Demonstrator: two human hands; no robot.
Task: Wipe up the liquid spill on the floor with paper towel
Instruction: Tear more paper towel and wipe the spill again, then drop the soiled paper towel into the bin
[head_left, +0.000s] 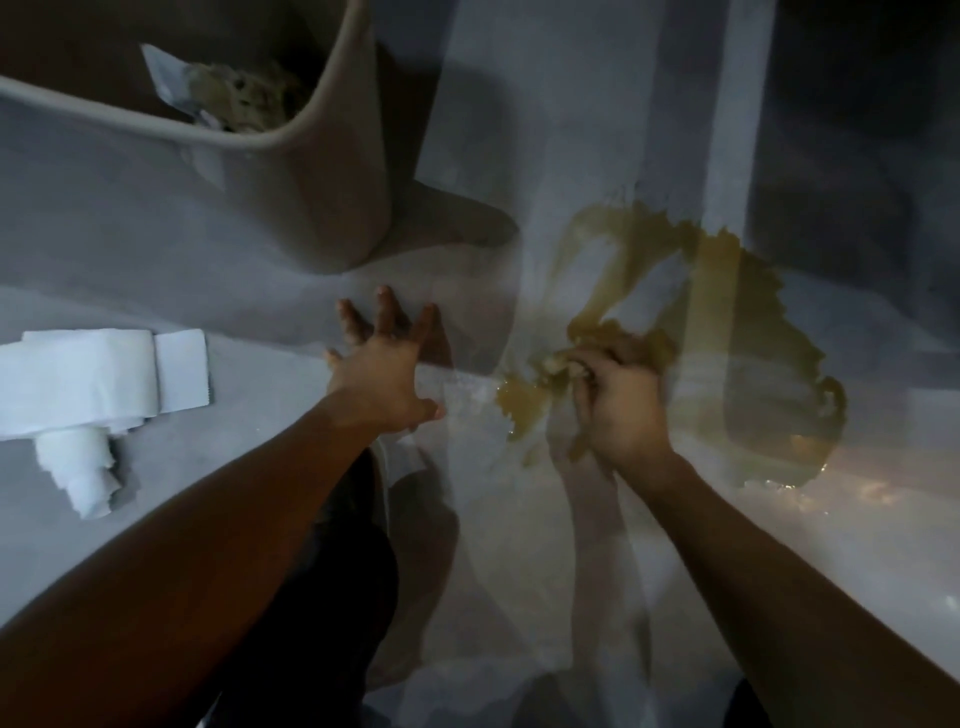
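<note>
right hand (618, 410): grip clenched on soggy yellow-stained paper towel wad (597, 358), in yellowish liquid spill (727, 332)
left hand (382, 369): grip released, fingers spread flat on glossy grey floor (260, 291)

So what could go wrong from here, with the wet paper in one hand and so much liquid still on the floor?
1. The wad of paper in the right hand looks soaked, so it may smear the yellow spill rather than absorb it.
2. The left hand braces flat on the glossy floor near the spill's edge and could slip.
3. Carrying the wad to the bin may drip.
</note>
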